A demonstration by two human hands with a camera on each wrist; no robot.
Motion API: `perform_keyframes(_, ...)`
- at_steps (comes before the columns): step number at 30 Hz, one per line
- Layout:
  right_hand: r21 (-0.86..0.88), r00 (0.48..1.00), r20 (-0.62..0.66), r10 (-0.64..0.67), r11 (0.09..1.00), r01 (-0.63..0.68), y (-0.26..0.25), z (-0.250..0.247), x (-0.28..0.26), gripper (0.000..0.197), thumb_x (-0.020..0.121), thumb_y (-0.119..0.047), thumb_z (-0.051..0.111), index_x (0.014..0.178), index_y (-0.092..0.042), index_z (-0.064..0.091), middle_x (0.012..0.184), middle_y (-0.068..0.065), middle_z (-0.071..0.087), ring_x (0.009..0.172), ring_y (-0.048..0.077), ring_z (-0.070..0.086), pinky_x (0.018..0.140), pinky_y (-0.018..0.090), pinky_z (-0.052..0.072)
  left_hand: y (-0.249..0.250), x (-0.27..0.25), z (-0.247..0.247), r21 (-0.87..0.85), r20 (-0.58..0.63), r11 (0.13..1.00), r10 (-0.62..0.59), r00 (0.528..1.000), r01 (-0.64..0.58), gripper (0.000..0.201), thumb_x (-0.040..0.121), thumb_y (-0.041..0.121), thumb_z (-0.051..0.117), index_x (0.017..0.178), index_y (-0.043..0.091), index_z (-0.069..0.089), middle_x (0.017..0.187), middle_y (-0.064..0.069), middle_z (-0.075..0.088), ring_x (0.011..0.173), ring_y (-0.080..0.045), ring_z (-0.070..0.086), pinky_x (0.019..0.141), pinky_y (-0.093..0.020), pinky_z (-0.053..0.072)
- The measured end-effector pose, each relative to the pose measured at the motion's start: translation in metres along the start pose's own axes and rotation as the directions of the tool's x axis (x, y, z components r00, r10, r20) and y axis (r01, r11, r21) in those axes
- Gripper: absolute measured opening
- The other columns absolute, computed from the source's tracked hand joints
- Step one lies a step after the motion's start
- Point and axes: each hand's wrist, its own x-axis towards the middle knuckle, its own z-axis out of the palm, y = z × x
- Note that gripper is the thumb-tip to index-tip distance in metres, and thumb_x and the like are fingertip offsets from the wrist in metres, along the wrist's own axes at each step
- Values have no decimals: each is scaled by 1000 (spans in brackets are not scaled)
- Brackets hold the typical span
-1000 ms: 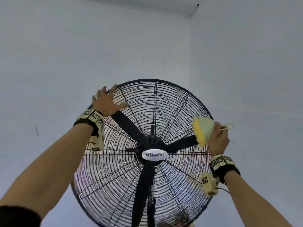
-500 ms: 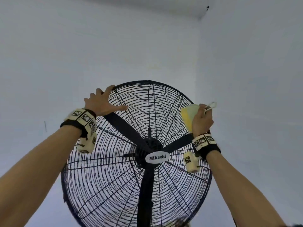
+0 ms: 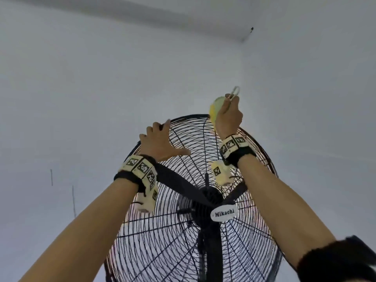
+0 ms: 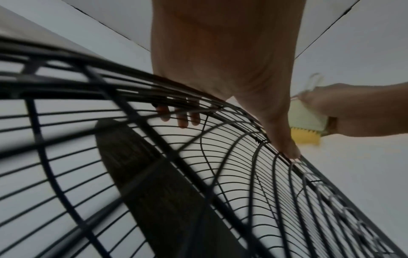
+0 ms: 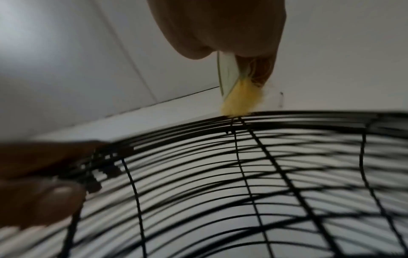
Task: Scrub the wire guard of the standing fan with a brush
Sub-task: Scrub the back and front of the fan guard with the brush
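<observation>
The standing fan's black wire guard (image 3: 183, 251) fills the lower middle of the head view, with a white "Mikachi" badge (image 3: 224, 214) at its hub. My left hand (image 3: 160, 142) grips the guard's top left rim, fingers hooked over the wires (image 4: 183, 120), thumb stretched along the front (image 4: 287, 148). My right hand (image 3: 228, 117) holds a pale green brush (image 3: 216, 106) with yellow bristles (image 5: 240, 103). The bristles touch the guard's top rim (image 5: 287, 115). A white loop (image 3: 235, 90) sticks up from the brush above my fist.
White walls and the ceiling corner (image 3: 244, 39) lie behind the fan. Dark blades (image 3: 183, 188) stand still behind the guard. A black sleeve edge (image 3: 337, 261) shows at lower right.
My right hand has carried the brush from the guard's right side up to its top rim. The left hand stayed gripping the top left rim. My head tilted upward.
</observation>
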Motion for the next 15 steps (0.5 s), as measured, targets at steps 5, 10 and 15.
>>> perform_keyframes(5,-155,902,320,-289,924,350,-26,21,-20,39,112,-38,33,133,-15,55,91,14,72,72,34,67,64,38,55,-3,3,5,-14,-30,1000,3,1000,-4,141,59,100,58,164,18,11,158,-14,33,141,-38,36,110,-57,35)
perform_keyframes(10,35,889,351,-294,953,301,-35,26,-17,32,111,-32,39,126,-17,63,101,12,74,81,23,65,65,25,41,-8,2,9,-31,-43,999,-30,999,29,148,56,99,61,160,5,14,153,-17,38,137,-38,40,109,-55,37)
perform_keyframes(15,-352,957,221,-188,900,258,-23,16,6,39,112,-34,33,129,-8,56,93,19,69,77,36,62,64,32,36,-13,-2,7,-49,3,996,-69,998,69,147,54,100,61,163,16,9,155,-21,36,140,-43,38,115,-55,32)
